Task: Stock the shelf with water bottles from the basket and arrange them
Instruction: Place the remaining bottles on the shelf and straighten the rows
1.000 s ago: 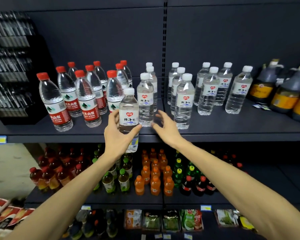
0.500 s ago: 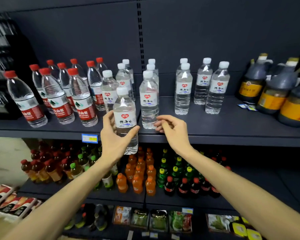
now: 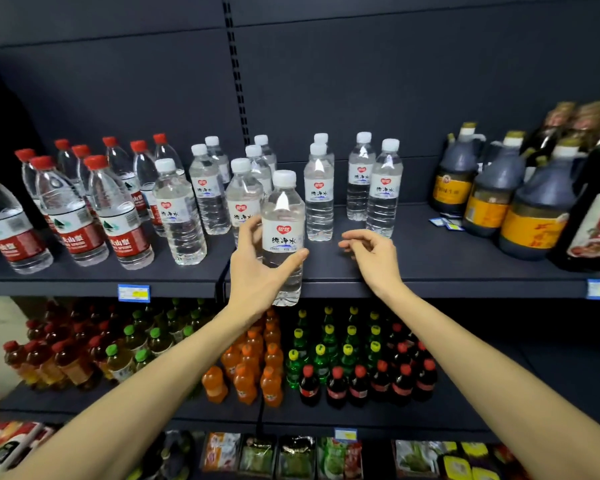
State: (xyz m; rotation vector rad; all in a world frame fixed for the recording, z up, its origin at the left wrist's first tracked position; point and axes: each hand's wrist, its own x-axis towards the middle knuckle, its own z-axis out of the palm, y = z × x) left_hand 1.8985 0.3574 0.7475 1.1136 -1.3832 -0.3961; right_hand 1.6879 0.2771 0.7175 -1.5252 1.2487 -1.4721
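Observation:
My left hand (image 3: 257,271) grips a clear white-capped water bottle (image 3: 283,223) upright, its base hanging just in front of the dark shelf (image 3: 447,271) edge. My right hand (image 3: 373,256) hovers over the shelf's front to the right of that bottle, fingers loosely curled and holding nothing. Several matching white-capped bottles (image 3: 319,195) stand in rows on the shelf behind. Red-capped water bottles (image 3: 118,216) fill the shelf's left part. The basket is out of view.
Large dark sauce jugs (image 3: 534,202) stand at the shelf's right end. Bare shelf surface lies between the white-capped bottles and the jugs. Lower shelves hold small orange, green and red-capped drinks (image 3: 326,368) and snack packets (image 3: 257,455).
The view shifted left to right along the shelf. My left hand carried the bottle rightward past the shelf divider. My right hand moved right and its fingers curled loosely.

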